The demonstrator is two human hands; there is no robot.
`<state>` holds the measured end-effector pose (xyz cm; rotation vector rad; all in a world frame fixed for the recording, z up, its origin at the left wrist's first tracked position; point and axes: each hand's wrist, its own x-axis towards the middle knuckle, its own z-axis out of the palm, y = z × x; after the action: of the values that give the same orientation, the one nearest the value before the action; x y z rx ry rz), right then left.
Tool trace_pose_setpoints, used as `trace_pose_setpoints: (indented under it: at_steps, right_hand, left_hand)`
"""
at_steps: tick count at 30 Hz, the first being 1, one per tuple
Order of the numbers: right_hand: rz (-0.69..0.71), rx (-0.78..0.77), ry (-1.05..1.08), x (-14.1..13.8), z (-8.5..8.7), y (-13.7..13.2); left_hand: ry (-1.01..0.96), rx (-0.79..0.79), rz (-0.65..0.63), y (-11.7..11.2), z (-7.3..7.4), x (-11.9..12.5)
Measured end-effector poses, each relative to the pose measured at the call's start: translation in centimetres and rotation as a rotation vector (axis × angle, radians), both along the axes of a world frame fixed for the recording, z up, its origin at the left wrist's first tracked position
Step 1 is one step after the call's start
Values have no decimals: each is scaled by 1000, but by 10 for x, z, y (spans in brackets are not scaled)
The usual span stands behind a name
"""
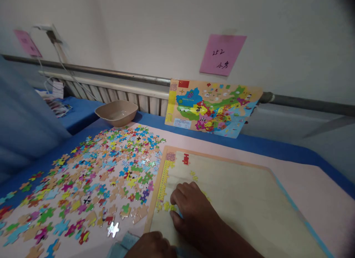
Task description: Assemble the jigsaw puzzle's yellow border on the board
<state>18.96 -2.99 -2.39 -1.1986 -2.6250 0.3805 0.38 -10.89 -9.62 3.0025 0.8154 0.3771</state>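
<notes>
On the puzzle board (235, 198), right hand (194, 217) lies curled against yellow pieces (169, 206), grip unclear; left hand (151, 246) also unclear; careless dragging could knock pieces loose.

Blue table (263, 148), scattered jigsaw pieces (111, 180)

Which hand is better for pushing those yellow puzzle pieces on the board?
Probably the right hand: its fingers are right at the yellow pieces on the wooden puzzle board. The left hand sits lower down at the board's edge, further from them.
</notes>
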Motion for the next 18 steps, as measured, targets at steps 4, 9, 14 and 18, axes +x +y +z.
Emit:
trace_pose_setpoints:
  at_steps: [4, 9, 14, 18]
  right_hand:
    - [6, 23, 50, -1, -1, 0]
    - [13, 34, 42, -3, 0, 0]
    - [9, 45, 46, -3, -2, 0]
    - [6, 47, 39, -5, -4, 0]
  left_hand:
    - [6, -23, 8, 1, -2, -1]
    - [21, -51, 9, 0, -4, -1]
    - [-4, -63, 19, -1, -3, -1]
    - [-8, -43, 14, -1, -2, -1]
